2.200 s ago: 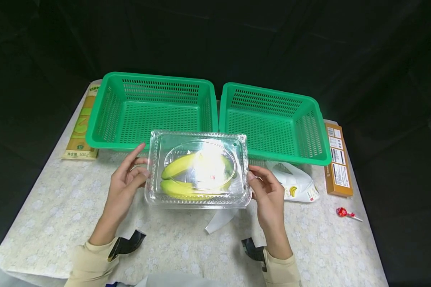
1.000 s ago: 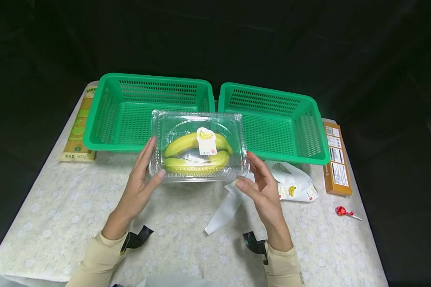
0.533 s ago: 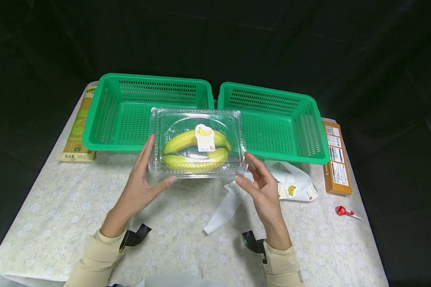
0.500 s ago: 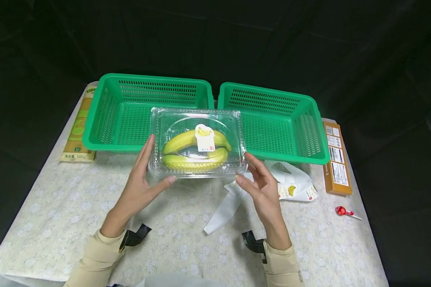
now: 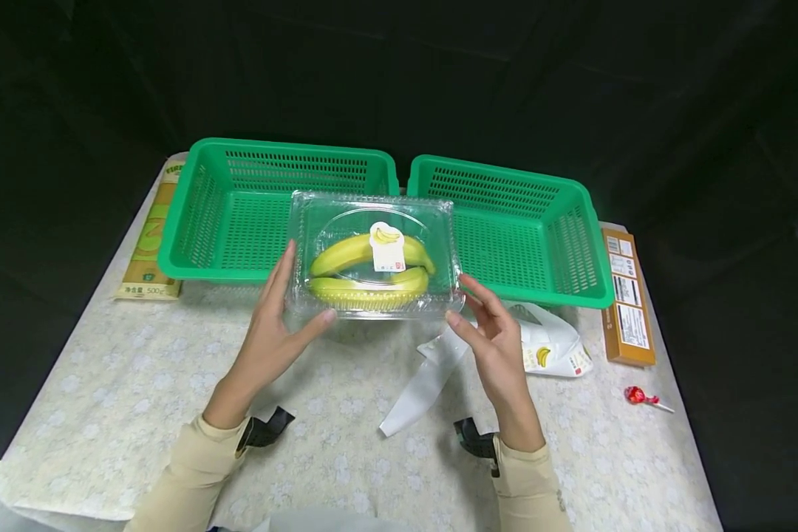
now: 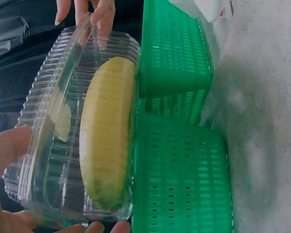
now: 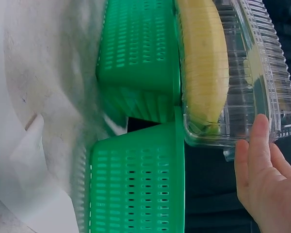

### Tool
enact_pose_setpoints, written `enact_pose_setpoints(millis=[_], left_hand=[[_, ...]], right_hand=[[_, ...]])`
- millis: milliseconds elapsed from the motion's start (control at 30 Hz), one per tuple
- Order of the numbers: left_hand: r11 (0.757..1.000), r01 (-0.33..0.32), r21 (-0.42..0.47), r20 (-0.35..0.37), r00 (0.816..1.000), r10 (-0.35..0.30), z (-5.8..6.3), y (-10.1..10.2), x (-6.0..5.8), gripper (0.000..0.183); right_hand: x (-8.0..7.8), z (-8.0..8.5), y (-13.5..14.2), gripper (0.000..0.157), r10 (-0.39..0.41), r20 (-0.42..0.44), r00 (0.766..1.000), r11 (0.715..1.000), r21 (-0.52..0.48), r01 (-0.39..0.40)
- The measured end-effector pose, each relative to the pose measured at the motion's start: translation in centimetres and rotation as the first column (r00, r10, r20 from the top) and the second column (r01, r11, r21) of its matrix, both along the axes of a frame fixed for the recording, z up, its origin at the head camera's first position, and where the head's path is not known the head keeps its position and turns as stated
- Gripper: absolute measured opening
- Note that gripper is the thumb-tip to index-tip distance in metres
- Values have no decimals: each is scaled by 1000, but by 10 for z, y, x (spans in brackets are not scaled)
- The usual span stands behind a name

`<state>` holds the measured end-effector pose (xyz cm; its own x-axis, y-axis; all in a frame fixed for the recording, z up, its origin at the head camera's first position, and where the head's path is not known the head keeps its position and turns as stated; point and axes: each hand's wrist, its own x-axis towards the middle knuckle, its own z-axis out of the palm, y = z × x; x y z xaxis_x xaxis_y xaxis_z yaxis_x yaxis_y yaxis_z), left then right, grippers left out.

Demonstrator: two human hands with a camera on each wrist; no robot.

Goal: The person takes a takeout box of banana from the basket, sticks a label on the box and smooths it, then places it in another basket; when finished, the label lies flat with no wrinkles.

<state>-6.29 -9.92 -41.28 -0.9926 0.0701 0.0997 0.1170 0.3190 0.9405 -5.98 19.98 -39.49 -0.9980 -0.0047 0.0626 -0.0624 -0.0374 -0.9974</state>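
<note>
A clear plastic clamshell box is held up in front of two green baskets, overlapping their near rims in the head view. Inside lie yellow-green bananas, under a lid bearing a white banana label. My left hand holds the box's left end, thumb along the near edge and fingers at the side and below. At the opposite end, my right hand grips the near corner between thumb and fingers. Through the clear wall, the left wrist view shows one banana lengthwise.
Beyond the box stand the left green basket and right green basket. A yellow-green packet lies far left. On the right are a white plastic bag with a trailing strip, an orange-brown carton and a red lollipop.
The box has moved away from the body, towards the baskets, and its glare is gone, showing the label. My left thumb has shifted from the box's side to its near edge.
</note>
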Motion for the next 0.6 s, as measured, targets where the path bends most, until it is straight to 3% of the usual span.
enact_pose_setpoints(millis=[333, 600], left_hand=[[999, -25, 26, 16, 1000, 24, -2, 7, -6, 92], [996, -49, 80, 22, 999, 47, -4, 9, -7, 99]], right_hand=[[-6, -2, -1, 60, 0, 2, 1000, 1000, -20, 0], [-7, -3, 0, 60, 7, 7, 1000, 1000, -10, -7]])
